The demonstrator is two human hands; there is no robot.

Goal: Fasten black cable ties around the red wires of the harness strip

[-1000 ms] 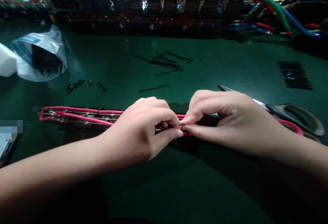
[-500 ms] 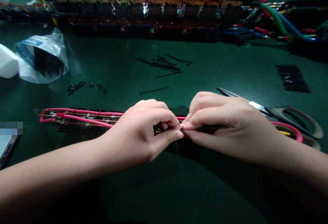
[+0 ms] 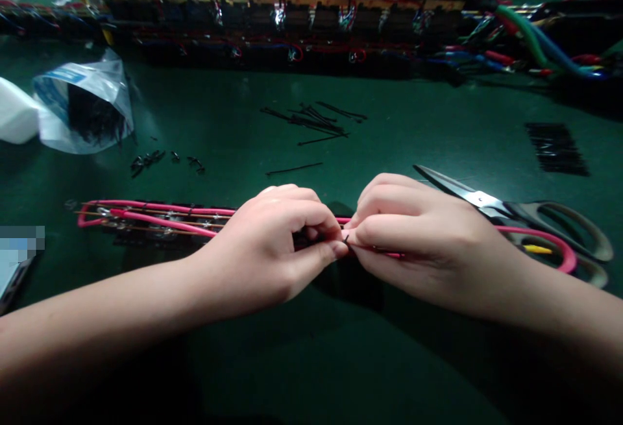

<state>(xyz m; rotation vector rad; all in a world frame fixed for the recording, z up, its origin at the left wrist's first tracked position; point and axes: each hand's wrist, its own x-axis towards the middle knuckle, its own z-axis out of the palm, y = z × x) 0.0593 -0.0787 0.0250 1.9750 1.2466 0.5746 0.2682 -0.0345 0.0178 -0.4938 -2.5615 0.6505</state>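
No readable text, label or number anywhere, not even on the plastic bag (image 3: 82, 107)

A dark green table (image 3: 413, 133) is carrying everything here. A long bundle of pink and thin wires (image 3: 156, 216) is lying across its middle, running from the left side to a pink loop at the right. Scissors (image 3: 516, 211) with grey handles are lying just beside that loop, blades pointing left. Loose black ties (image 3: 314, 119) are lying scattered further back, with one single tie (image 3: 293, 169) nearer the bundle. A few small black clippings (image 3: 163, 161) are sitting at the left, near an open plastic bag (image 3: 85, 107). A neat patch of black strips (image 3: 555, 147) is lying at the right. Racks of wired parts (image 3: 292, 23) are lining the far edge
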